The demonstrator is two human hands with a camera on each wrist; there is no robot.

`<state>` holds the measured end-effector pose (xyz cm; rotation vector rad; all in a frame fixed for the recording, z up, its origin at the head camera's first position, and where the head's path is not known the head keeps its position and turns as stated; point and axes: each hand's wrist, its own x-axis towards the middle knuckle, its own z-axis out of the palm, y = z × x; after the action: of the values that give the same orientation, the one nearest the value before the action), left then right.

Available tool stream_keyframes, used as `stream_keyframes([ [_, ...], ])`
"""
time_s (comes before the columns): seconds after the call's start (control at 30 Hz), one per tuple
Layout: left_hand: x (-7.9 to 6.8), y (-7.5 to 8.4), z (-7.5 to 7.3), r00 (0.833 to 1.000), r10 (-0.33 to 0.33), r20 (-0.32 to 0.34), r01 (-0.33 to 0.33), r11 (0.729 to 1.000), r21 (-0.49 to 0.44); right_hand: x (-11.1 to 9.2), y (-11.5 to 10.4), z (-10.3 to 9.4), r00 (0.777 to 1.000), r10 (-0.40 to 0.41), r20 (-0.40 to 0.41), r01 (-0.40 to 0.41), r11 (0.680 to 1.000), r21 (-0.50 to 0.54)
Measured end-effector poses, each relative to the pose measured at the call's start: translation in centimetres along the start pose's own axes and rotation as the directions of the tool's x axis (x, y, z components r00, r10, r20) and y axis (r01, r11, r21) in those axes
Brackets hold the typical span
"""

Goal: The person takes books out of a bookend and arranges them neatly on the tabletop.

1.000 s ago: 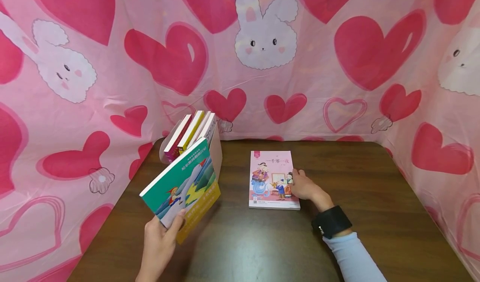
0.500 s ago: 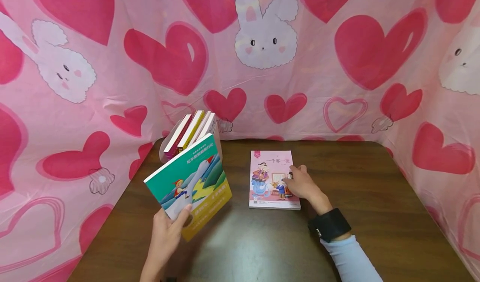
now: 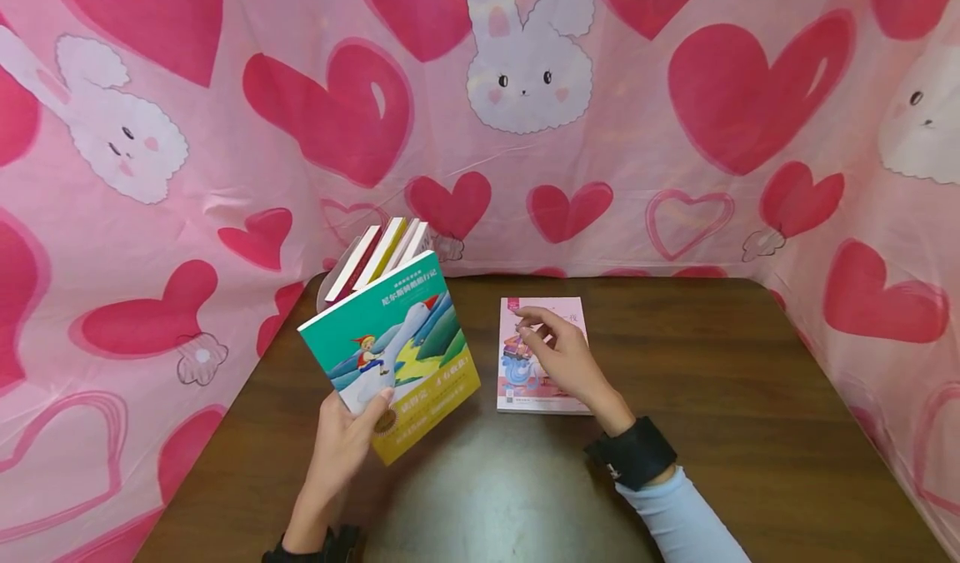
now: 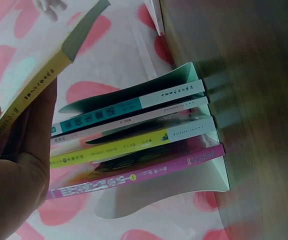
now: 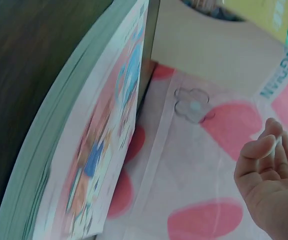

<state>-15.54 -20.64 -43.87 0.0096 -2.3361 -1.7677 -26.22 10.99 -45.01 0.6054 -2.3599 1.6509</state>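
My left hand [image 3: 345, 442] grips a picture book [image 3: 420, 334] by its lower left edge, thumb on the front cover. The cover has a green top, a goose rider and a yellow lower band; the book is tilted above the table. Its yellow spine [image 4: 34, 90] shows in the left wrist view. My right hand [image 3: 566, 359] hovers over a pink-covered book [image 3: 517, 388] lying flat on the table, hiding part of its cover. In the right wrist view the right hand [image 5: 274, 175] has loosely bent fingers and nothing in them.
At the back left of the wooden table [image 3: 697, 380] stands a pale book holder [image 4: 159, 197] with several upright books, including a purple-spined one [image 4: 144, 171] and a yellow-spined one [image 4: 134, 144]. A pink heart-and-rabbit curtain [image 3: 637, 155] encloses the table's back and sides.
My left hand has brought the green-and-yellow book to the right and slightly up, its cover turning more to view. My right hand has left the pink book's right edge and moved left over it.
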Motion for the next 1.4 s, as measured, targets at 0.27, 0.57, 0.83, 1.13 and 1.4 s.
stream_keyframes([
  [0.27,1.0,-0.4,-0.1,0.997,-0.037,0.070,0.044,0.993,-0.112,-0.2,-1.0,2.6,0.986,0.012,0.165,-0.027,0.996,0.088],
  [0.57,1.3,0.0,0.2,0.988,-0.025,0.152,0.041,0.994,-0.103,-0.1,-1.4,4.3,0.949,0.073,0.306,-0.125,0.980,0.156],
  [0.83,1.5,0.2,0.3,0.981,0.003,0.195,0.008,0.999,-0.052,-0.1,-1.2,4.5,0.926,0.064,0.372,-0.139,0.974,0.180],
  [1.13,1.8,0.2,0.3,0.982,0.048,0.184,-0.026,0.993,-0.118,0.3,-1.4,4.8,0.929,0.038,0.369,-0.109,0.979,0.175],
  [1.4,1.1,1.4,1.0,0.991,0.008,0.137,0.008,0.993,-0.118,0.1,-1.2,4.9,0.948,0.045,0.314,-0.107,0.977,0.185],
])
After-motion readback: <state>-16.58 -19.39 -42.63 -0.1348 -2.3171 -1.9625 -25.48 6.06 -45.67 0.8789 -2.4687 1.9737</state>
